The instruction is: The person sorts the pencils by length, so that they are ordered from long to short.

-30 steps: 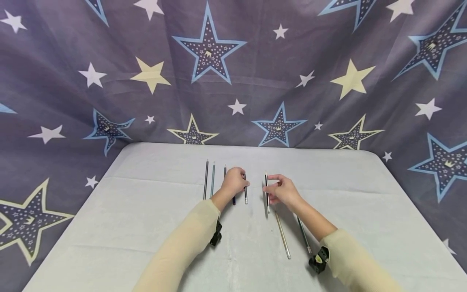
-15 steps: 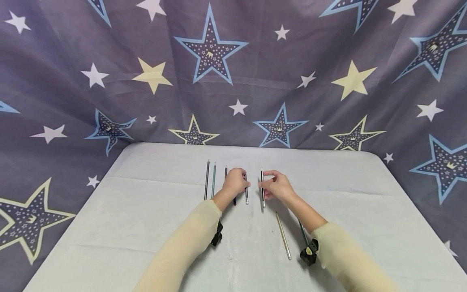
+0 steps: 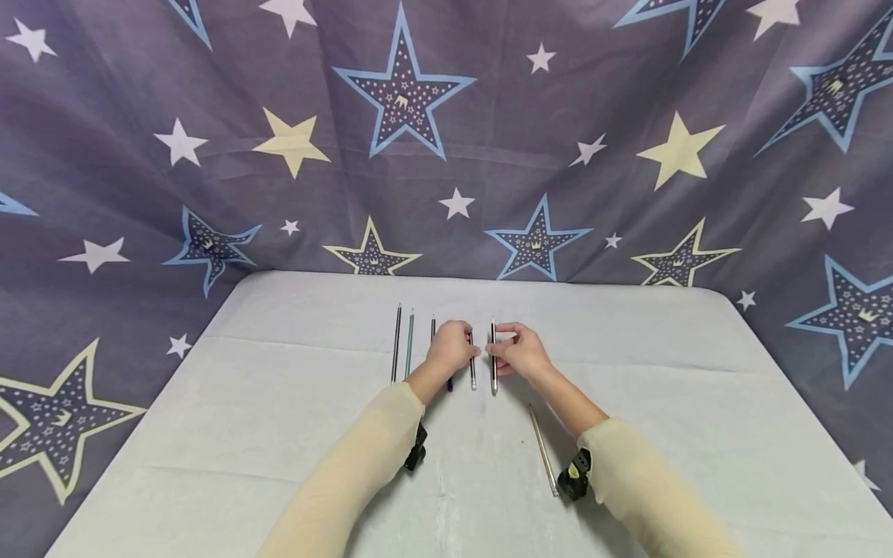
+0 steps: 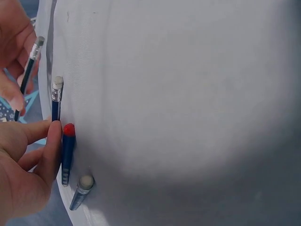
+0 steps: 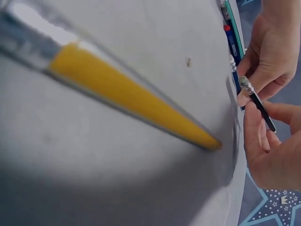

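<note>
Between the thumb and fingers of my left hand [image 3: 449, 346] is a dark pencil [image 4: 56, 106] with a metal ferrule and pale eraser, lying on the cloth. My right hand [image 3: 522, 353] pinches a black pencil [image 3: 494, 360], eraser end toward me, just right of the left hand's pencil and roughly parallel to it. In the right wrist view this black pencil [image 5: 261, 106] is raised and slanted. A blue pencil with a red end [image 4: 67, 153] lies beside my left fingers, partly hidden by the hand in the head view. Further left lie a teal pencil [image 3: 409, 341] and a long black pencil [image 3: 396, 345].
A yellow pencil [image 3: 541, 449] lies aslant beside my right forearm and looms large in the right wrist view. The pale cloth-covered table [image 3: 209, 434] ends at a star-patterned curtain [image 3: 474, 139]. Both wrists carry small black cameras.
My right hand has moved left with the black pencil, nearer to the left hand. The dark pencil at lower right is now hidden behind my right arm. My left hand stays put.
</note>
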A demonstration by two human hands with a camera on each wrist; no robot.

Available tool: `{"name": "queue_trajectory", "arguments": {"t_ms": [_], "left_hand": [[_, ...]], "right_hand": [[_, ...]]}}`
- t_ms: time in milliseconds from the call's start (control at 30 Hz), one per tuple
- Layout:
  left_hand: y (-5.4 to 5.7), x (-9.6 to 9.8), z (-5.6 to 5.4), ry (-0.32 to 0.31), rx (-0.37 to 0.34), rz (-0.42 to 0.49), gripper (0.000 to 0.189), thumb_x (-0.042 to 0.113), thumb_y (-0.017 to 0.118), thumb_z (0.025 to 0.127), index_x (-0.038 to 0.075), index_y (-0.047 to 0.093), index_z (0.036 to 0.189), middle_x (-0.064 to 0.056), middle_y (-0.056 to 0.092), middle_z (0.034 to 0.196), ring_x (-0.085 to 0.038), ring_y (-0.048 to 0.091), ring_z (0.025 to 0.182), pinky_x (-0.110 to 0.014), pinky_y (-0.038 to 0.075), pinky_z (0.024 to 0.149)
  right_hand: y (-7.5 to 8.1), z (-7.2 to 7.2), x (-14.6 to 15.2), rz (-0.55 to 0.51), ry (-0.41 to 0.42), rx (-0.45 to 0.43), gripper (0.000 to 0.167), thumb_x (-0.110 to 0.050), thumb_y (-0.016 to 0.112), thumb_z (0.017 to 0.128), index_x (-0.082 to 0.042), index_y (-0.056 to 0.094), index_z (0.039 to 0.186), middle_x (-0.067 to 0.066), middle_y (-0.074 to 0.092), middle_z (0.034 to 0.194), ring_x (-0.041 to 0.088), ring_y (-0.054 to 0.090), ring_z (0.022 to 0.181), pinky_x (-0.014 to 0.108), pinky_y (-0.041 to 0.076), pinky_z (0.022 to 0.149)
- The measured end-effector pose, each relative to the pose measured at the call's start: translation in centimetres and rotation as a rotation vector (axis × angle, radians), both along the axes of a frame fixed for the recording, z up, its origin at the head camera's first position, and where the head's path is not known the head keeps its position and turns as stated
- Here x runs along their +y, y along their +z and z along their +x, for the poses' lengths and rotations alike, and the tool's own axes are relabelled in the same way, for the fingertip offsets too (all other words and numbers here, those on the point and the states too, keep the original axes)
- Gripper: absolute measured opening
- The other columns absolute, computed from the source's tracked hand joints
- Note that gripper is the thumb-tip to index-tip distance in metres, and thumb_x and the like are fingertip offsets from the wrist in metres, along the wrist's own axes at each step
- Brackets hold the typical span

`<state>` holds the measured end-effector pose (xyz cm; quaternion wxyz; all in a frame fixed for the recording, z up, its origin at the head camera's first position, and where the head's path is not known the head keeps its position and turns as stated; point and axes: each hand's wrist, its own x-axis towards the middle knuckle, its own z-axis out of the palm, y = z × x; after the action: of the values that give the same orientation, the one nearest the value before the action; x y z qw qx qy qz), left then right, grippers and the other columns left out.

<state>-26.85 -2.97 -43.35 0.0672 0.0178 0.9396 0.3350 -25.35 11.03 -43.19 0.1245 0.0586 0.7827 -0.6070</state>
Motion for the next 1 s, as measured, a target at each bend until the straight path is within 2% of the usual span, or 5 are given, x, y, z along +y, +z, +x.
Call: {"name": "queue_trajectory", "arguments": {"t_ms": [133, 300, 400, 767, 1000], "left_hand": [[0.0, 0.0, -0.1, -0.004, 0.008, -0.001, 0.046, 0.011, 0.072, 0.080, -0.002, 0.058, 0.122, -0.011, 0.066, 0.101, -0.013, 0.064, 0.064, -0.023, 0.054, 0.066], [0.0, -0.1, -0.1, -0.005, 0.013, -0.025, 0.046, 0.012, 0.072, 0.081, -0.002, 0.058, 0.122, -0.010, 0.066, 0.103, -0.014, 0.065, 0.074, -0.027, 0.054, 0.079], [-0.1, -0.2, -0.2, -0.008, 0.012, -0.029, 0.045, 0.012, 0.071, 0.081, -0.001, 0.058, 0.122, -0.010, 0.066, 0.103, -0.017, 0.066, 0.078, -0.029, 0.054, 0.081], [0.1, -0.2, 0.1, -0.017, 0.008, -0.025, 0.046, 0.018, 0.070, 0.084, -0.001, 0.057, 0.124, -0.011, 0.066, 0.106, -0.011, 0.064, 0.061, -0.022, 0.053, 0.065], [0.1, -0.2, 0.2, -0.013, 0.032, -0.029, 0.047, 0.020, 0.071, 0.082, -0.001, 0.059, 0.121, -0.010, 0.067, 0.104, -0.015, 0.064, 0.072, -0.028, 0.053, 0.079]], "right_hand": [[-0.2, -0.4, -0.1, 0.002, -0.015, 0.004, 0.048, -0.004, 0.066, 0.082, -0.004, 0.048, 0.127, 0.003, 0.053, 0.075, 0.012, 0.054, 0.054, 0.030, 0.057, 0.053], [-0.7, -0.7, -0.4, -0.003, -0.022, 0.009, 0.048, -0.003, 0.067, 0.082, -0.005, 0.049, 0.126, 0.002, 0.053, 0.071, 0.012, 0.052, 0.051, 0.028, 0.056, 0.051], [-0.8, -0.8, -0.6, 0.010, -0.022, 0.011, 0.048, -0.003, 0.067, 0.081, -0.005, 0.049, 0.126, 0.002, 0.053, 0.071, 0.012, 0.052, 0.051, 0.028, 0.056, 0.050], [-1.1, -1.1, -1.1, 0.096, 0.004, 0.011, 0.048, -0.004, 0.069, 0.081, -0.006, 0.051, 0.125, 0.004, 0.052, 0.075, 0.013, 0.053, 0.054, 0.028, 0.056, 0.053], [-1.2, -1.3, -1.1, 0.175, 0.038, 0.008, 0.047, -0.006, 0.068, 0.082, -0.006, 0.052, 0.126, 0.005, 0.052, 0.078, 0.013, 0.054, 0.058, 0.026, 0.056, 0.053]]}}
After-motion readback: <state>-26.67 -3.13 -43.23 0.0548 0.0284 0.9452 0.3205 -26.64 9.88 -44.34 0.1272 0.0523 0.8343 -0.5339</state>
